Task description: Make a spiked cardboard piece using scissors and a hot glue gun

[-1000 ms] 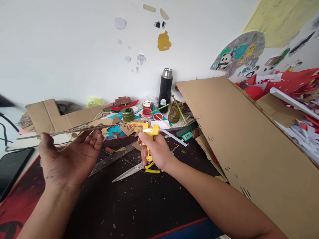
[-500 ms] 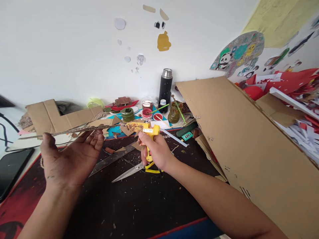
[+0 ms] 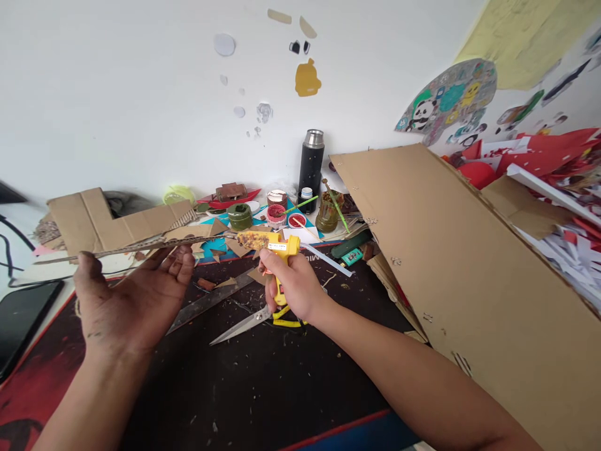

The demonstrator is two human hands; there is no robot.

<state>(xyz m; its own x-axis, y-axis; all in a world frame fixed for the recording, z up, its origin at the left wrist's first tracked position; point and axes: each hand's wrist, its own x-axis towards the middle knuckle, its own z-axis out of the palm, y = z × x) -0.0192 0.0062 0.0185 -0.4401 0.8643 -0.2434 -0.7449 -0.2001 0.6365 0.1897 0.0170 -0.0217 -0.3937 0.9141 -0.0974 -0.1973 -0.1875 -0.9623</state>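
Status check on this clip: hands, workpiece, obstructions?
Left hand open, palm up, propping cardboard. Right hand grips yellow glue gun, aimed at cardboard; contact unclear. Possible hindrance: scissors on dark mat below gun.

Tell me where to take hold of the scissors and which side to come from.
Grip the scissors by the yellow handles, probably best from the right: the blades lie on the dark mat pointing left and toward the person. The right hand, holding the yellow glue gun, covers part of the handles in this view, so it should likely move clear first.
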